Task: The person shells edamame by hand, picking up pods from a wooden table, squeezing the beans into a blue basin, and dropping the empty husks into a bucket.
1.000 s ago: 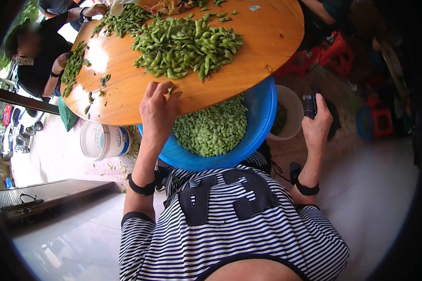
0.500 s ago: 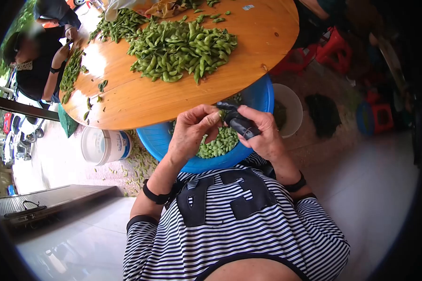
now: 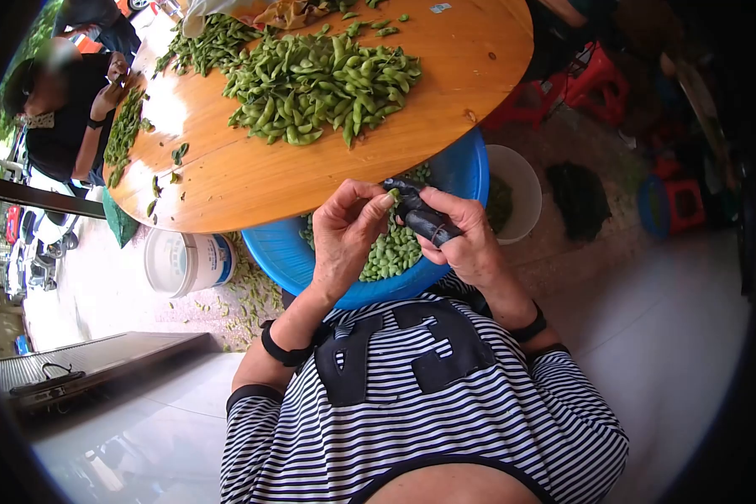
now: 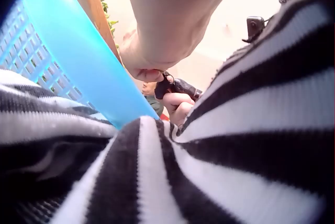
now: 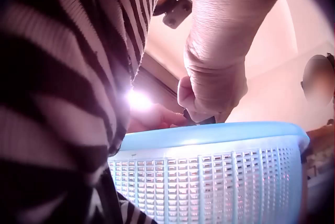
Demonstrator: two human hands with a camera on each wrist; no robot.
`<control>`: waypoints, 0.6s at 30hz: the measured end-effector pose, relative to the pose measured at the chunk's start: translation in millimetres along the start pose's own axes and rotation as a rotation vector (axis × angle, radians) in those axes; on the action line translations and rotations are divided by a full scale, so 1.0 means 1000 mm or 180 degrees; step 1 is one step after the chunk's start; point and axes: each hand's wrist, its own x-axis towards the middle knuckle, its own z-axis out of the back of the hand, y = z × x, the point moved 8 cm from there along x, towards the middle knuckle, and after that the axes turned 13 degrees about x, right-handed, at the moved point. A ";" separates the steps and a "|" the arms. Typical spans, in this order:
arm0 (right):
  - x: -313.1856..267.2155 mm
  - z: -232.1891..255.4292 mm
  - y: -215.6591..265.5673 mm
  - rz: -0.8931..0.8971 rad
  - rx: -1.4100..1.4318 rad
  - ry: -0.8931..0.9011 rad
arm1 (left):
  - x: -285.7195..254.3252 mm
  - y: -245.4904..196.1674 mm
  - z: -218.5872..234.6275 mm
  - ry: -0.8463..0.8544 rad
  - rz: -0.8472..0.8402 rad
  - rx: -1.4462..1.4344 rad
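Over the blue basket (image 3: pixel 269 252), the left hand (image 3: pixel 349 235) pinches a small green pod (image 3: pixel 395 196) between thumb and fingers. Close against it, the right hand (image 3: pixel 466 239) grips a black tool (image 3: pixel 428 223), whose tip meets the pod. Shelled green beans (image 3: pixel 391 254) lie in the basket below both hands. The black tool (image 4: pixel 184 87) also shows between the hands in the left wrist view. In the right wrist view the right hand (image 5: pixel 214 88) is above the rim of the basket (image 5: pixel 209 134), its fingertips mostly hidden.
A wooden table (image 3: pixel 445 101) carries a large pile of pods (image 3: pixel 319 88), its edge just beyond the hands. A white bucket (image 3: pixel 185 262) stands left, a pale bucket (image 3: pixel 525 197) right of the basket. Red stools (image 3: pixel 596 84) are back right. Another person (image 3: pixel 59 126) sits at the left.
The left hand has come back from the table edge with a pod. The right hand has swung inward from the right with the black tool, and the two hands now meet over the basket.
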 end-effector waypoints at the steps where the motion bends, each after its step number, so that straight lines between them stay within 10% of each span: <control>1: 0.000 0.000 -0.002 -0.0030 0.0063 0.0014 | 0.000 0.001 0.000 0.0000 0.0003 0.0000; 9: 0.012 0.012 -0.009 0.0007 0.0726 0.0410 | -0.001 0.032 -0.020 0.1024 0.1096 -0.1728; 14: 0.011 0.011 -0.014 -0.0149 0.0547 0.0583 | -0.003 0.024 -0.014 0.0983 0.0983 -0.1231; 16: -0.001 -0.009 0.025 0.1802 -0.2206 0.0301 | -0.004 0.014 -0.003 0.0668 0.0699 -0.0397; 18: -0.004 -0.010 0.025 0.1847 -0.2342 0.0178 | -0.006 0.014 -0.001 0.0663 0.0697 -0.0289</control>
